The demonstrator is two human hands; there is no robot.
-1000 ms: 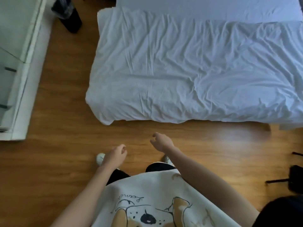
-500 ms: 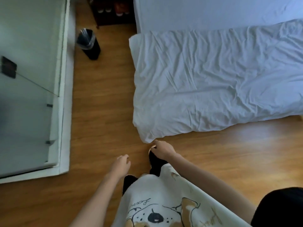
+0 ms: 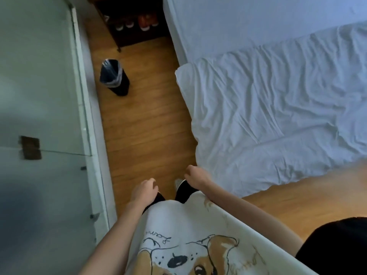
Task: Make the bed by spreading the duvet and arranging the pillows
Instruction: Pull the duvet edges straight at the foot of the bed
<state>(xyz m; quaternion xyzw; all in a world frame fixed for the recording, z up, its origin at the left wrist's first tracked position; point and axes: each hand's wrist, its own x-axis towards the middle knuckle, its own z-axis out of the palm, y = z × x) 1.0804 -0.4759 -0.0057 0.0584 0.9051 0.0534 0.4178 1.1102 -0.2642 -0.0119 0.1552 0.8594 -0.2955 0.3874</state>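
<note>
Since the last frame I see the crumpled white duvet [image 3: 278, 120] slide right; its corner now sits just beyond my right hand [image 3: 195, 175]. Both hands' fingers curl loosely, the left hand [image 3: 145, 190] too, holding nothing. Bare wooden floor [image 3: 143, 126] runs ahead to the black bin [image 3: 115, 79].

cursive script on dog-print shirt [image 3: 178, 241], upside down, illegible

Soft cool daylight, dim beside the glass partition [image 3: 39, 96], warm glare on the floor [image 3: 337, 195] right of it, slight motion blur, wide-angle bending at edges
</note>
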